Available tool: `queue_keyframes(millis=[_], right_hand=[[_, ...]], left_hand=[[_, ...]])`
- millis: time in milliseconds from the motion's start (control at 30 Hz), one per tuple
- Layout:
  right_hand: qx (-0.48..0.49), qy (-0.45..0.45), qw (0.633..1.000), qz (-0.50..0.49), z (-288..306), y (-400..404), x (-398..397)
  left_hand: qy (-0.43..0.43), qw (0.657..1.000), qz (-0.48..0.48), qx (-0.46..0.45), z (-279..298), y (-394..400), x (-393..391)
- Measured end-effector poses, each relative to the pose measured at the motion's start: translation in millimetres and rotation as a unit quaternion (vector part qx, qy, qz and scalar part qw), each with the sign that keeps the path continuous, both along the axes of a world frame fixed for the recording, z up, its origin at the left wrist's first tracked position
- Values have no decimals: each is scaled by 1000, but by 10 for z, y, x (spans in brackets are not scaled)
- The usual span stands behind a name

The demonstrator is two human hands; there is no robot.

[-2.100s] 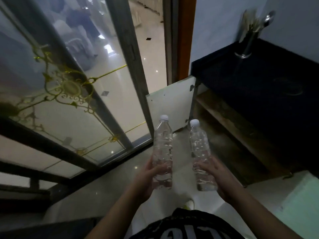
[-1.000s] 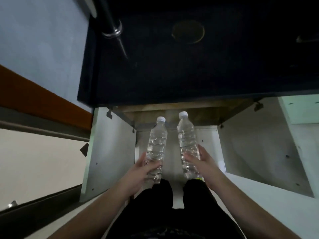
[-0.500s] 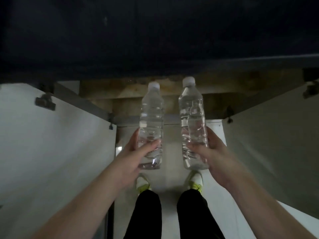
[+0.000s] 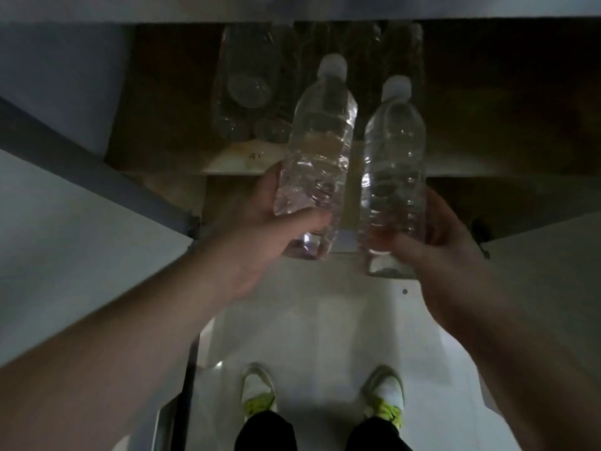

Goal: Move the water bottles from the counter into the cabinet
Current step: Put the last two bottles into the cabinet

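Gripping two clear, ribbed, white-capped water bottles (image 4: 317, 151) low, both hands (image 4: 260, 229) stay apart.

Cabinet (image 4: 156, 102) mouth open ahead, both doors swung wide – left door (image 4: 74, 242) and right door (image 4: 546, 271) flank the approach, floor (image 4: 312, 327) between them free apart from the person's shoes (image 4: 260, 392). Counter edge (image 4: 292, 9) overhangs the top of the opening, limiting headroom. Inside, the shelf (image 4: 237, 161) already carries clear bottles (image 4: 247, 89) at centre-left, reaching back into the dark; they sit straight ahead of the left bottle (image 4: 318, 151) held in the left hand (image 4: 260, 229). Right bottle (image 4: 393, 170), in the right hand (image 4: 442, 242), faces a darker stretch – contents there unclear. Shelf space far left and far right looks unoccupied. The two held bottles nearly touch.
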State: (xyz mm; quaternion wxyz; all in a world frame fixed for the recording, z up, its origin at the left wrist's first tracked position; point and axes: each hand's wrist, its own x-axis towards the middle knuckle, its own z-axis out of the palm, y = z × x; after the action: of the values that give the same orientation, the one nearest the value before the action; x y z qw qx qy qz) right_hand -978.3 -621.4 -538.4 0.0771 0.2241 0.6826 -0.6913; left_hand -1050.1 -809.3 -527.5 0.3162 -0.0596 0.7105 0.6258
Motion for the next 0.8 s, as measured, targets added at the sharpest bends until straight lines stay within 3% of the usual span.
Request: queue_keyframes(millis=[200, 333, 567, 700, 800], right_hand=[[63, 21, 993, -99, 45, 88, -397], [185, 26, 976, -113, 18, 160, -715], [356, 65, 927, -102, -79, 151, -1265], [470, 28, 878, -91, -180, 191, -1496], [473, 49, 876, -84, -226, 221, -1593]], left_hand=[[84, 989, 3, -123, 84, 179, -441], [172, 966, 60, -185, 121, 329, -701], [299, 873, 53, -381, -18, 652, -1113], [330, 863, 85, -374, -160, 763, -1216], [358, 851, 87, -374, -181, 809, -1269]])
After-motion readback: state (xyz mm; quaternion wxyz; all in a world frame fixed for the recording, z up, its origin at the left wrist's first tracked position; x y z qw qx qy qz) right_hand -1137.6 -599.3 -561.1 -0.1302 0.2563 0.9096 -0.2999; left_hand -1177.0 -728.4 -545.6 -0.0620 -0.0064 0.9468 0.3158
